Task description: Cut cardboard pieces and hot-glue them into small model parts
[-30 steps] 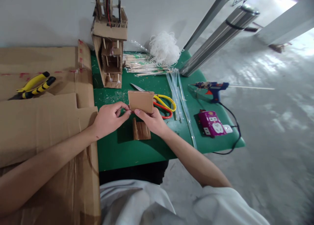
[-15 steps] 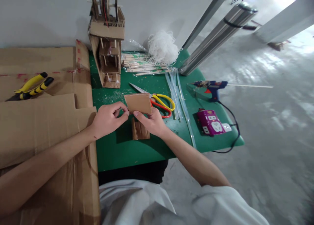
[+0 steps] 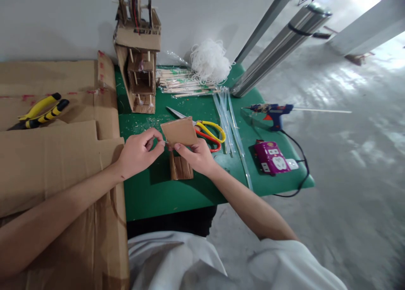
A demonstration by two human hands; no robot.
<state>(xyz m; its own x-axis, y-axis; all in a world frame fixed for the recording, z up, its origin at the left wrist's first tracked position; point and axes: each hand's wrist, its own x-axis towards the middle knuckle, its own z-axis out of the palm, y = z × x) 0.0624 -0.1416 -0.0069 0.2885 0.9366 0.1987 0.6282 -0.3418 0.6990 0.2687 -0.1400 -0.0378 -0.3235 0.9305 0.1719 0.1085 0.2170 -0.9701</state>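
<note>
Brown cardboard first, since that's what we've got in our grip: a small flat card (image 3: 179, 131), clamped at its lower right by our right hand (image 3: 199, 155), thumb on the face towards us and the other fingers tucked behind. Our left hand (image 3: 139, 153) is at the card's lower left corner, thumb and index tips drawn together, with a tiny pale bit showing right there. Too small for us to say what it is, or whether we're really pinching it.

Landmark's the scissors (image 3: 207, 123): the card is up on our side of them and hides some of their middle. Its longer way looks to run left to right, top edge climbing a little towards the right, so it spans the space between our hands. The right hand's the nearer one, as it has the actual hold; whether the left touches the card, we can't tell.

Also on our side of the scissors, a folded cardboard piece (image 3: 183, 168) lies on the green table (image 3: 152, 201), closer to the right hand than the left.

Further out: beyond the scissors and leftish, a cardboard tower (image 3: 137, 42); straight beyond, wrapped wooden sticks (image 3: 186, 87) and a heap of white loops (image 3: 210, 63). Just right of them, clear sticks (image 3: 225, 117); further right, a blue glue gun (image 3: 280, 109) and a purple power block (image 3: 268, 155). Well left, pliers (image 3: 47, 116) on big cardboard sheets (image 3: 57, 155).
</note>
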